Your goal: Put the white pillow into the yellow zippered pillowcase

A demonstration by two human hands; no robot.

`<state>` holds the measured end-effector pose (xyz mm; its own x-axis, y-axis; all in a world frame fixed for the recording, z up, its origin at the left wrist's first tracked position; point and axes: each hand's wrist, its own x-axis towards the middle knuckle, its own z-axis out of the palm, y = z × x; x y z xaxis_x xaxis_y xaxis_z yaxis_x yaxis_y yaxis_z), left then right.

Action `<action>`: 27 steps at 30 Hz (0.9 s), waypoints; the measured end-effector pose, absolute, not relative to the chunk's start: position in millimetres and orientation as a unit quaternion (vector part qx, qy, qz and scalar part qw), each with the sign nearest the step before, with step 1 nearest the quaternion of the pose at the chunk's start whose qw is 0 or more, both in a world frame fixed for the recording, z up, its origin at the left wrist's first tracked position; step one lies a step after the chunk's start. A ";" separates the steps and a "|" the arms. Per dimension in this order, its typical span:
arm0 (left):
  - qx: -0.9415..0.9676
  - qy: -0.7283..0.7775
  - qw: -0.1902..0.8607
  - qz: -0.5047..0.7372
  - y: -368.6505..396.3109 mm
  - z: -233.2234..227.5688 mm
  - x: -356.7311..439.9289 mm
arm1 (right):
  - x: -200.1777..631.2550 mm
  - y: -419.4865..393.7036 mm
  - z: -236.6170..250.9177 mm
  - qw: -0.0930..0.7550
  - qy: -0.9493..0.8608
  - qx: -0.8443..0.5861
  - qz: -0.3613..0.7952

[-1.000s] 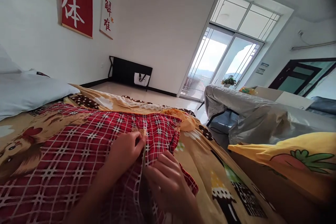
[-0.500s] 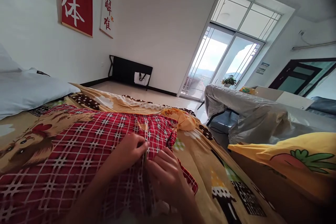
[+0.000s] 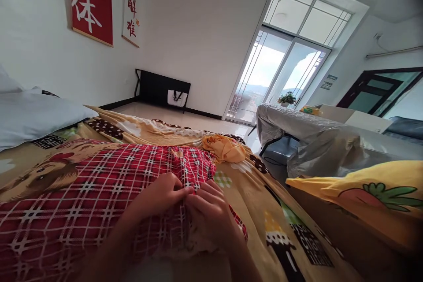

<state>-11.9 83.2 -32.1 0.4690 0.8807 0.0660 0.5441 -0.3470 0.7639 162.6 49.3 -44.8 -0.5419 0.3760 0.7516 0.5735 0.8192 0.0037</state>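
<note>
1. We've got the red plaid cloth (image 3: 109, 174) spread on the patterned bed sheet (image 3: 246, 198), right in front of us.
2. Our left hand (image 3: 167, 194) has its fingers pinched narrow on a fold of it.
3. Our right hand (image 3: 211, 211) is just beside, fingers curled in on the same fold, tips mostly hidden.
4. Beyond them: a crumpled orange cloth (image 3: 228, 149), plus a white pillow (image 3: 49, 112) off left.

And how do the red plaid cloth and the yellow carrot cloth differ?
Colour: the red plaid cloth has white lines; the yellow carrot cloth is mostly plain yellow.
Handling: the left hand and right hand grip the plaid cloth; neither touches the carrot cloth.
Both carry a cartoon print.
</note>
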 end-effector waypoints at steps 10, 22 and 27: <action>0.758 0.482 0.262 0.352 86.2 -33.9 5.2 | 169.5 62.2 -50.4 0.363 -0.869 -0.304 -0.143; 0.694 0.538 0.188 0.439 96.8 -41.1 9.4 | 171.5 63.5 -50.3 0.212 -0.917 -0.335 -0.053; 0.657 0.567 0.176 0.464 100.6 -42.5 5.9 | 167.4 63.1 -52.5 0.137 -0.931 -0.339 -0.012</action>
<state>5.9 100.6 -42.5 -0.0742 0.9088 0.4106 0.5821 -0.2949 0.7577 167.4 63.1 -52.5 -0.7321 0.6279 0.2641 0.6346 0.7696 -0.0707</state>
